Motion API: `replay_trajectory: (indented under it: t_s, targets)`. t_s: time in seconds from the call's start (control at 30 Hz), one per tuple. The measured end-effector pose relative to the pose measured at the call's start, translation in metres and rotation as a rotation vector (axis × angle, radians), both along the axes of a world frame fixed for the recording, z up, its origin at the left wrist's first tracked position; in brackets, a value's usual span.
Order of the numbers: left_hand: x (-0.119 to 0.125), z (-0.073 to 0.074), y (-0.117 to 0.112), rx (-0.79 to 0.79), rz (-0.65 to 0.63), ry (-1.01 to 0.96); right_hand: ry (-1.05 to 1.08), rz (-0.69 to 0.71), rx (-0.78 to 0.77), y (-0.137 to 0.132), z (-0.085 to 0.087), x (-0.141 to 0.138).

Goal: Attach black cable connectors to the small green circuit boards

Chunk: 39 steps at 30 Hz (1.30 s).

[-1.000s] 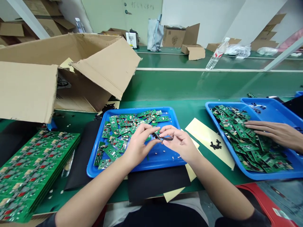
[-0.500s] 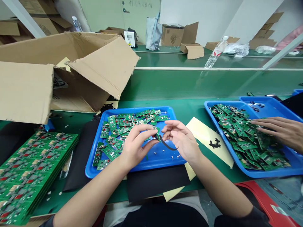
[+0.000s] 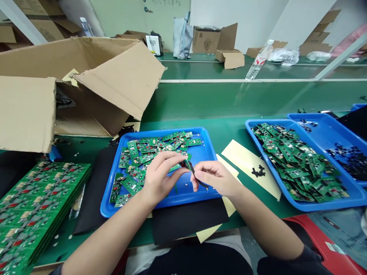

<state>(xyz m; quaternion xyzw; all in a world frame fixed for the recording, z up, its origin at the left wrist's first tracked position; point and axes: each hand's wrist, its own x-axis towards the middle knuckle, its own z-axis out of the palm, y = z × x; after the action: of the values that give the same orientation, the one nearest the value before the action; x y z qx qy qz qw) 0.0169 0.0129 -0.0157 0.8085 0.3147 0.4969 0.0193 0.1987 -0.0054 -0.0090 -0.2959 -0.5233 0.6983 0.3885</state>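
Over the front of a blue tray (image 3: 210, 152), my left hand (image 3: 163, 177) has its thumb and fingers closed on a small green circuit board (image 3: 186, 163), mostly hidden by the fingers. A thin black strip (image 3: 192, 168) runs along the board and curves down past my right fingers. My right hand (image 3: 216, 177) pinches this strip between thumb and fingers, close beside the left fingertips. Beneath both hands, many loose circuit boards (image 3: 134, 172) lie in the tray, mostly in its left and back parts.
Stacked circuit board panels (image 3: 43, 198) stand at left, below a large open cardboard box (image 3: 120, 80). At right are a second blue tray (image 3: 304, 206) heaped with boards and another tray (image 3: 323, 122) with small black parts. Yellow paper (image 3: 243, 160) bearing black pieces lies between the trays.
My right hand has moved left and down, its fingers closing on the black strip. Another person's hand has left the right tray. The whole view has shifted slightly.
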Motion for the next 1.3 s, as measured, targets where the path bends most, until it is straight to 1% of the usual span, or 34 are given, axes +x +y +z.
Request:
replay_trajectory:
  t_s: [0.13, 0.3, 0.37, 0.47, 0.67, 0.77, 0.87, 1.03, 1.13, 1.2, 1.3]
  targets:
    - [0.0011, 0.0002, -0.0016, -0.087, -0.012, -0.014, 0.046, 0.035, -0.11, 0.0027, -0.0028, 0.0005]
    - [0.0, -0.0005, -0.0013, -0.179, -0.123, -0.076, 0.087, 0.141, -0.247, 0.0057, -0.0044, 0.0012]
    - [-0.0002, -0.0002, -0.0002, -0.195, -0.155, -0.097, 0.078, 0.156, -0.252, 0.0062, -0.0038, 0.0013]
    - [-0.0003, 0.001, 0.0016, -0.224, -0.197, -0.109, 0.038, 0.142, -0.22, 0.0069, -0.0034, 0.0015]
    - [-0.0012, 0.003, 0.0033, -0.292, -0.29, -0.125, -0.048, 0.065, -0.184, 0.0084, -0.0064, 0.003]
    - [-0.0014, 0.003, 0.0032, -0.334, -0.302, -0.117, -0.103, 0.032, -0.128, 0.0081, -0.0071, 0.0043]
    - [-0.0009, 0.0016, 0.0027, -0.38, -0.301, -0.133, -0.166, -0.041, -0.078, 0.0072, -0.0052, 0.0049]
    - [0.0002, -0.0024, 0.0006, -0.498, -0.332, -0.196, -0.188, -0.101, -0.016, 0.0065, -0.0011, 0.0039]
    - [0.0008, -0.0032, -0.0014, -0.604, -0.378, -0.278, -0.222, -0.131, 0.028, 0.0061, -0.0021, 0.0027]
    - [0.0014, -0.0027, -0.0025, -0.67, -0.422, -0.347, -0.277, -0.195, 0.082, 0.0057, -0.0044, 0.0018]
    - [0.002, -0.0013, -0.0026, -0.748, -0.464, -0.438, -0.384, -0.388, 0.202, 0.0051, -0.0081, 0.0006]
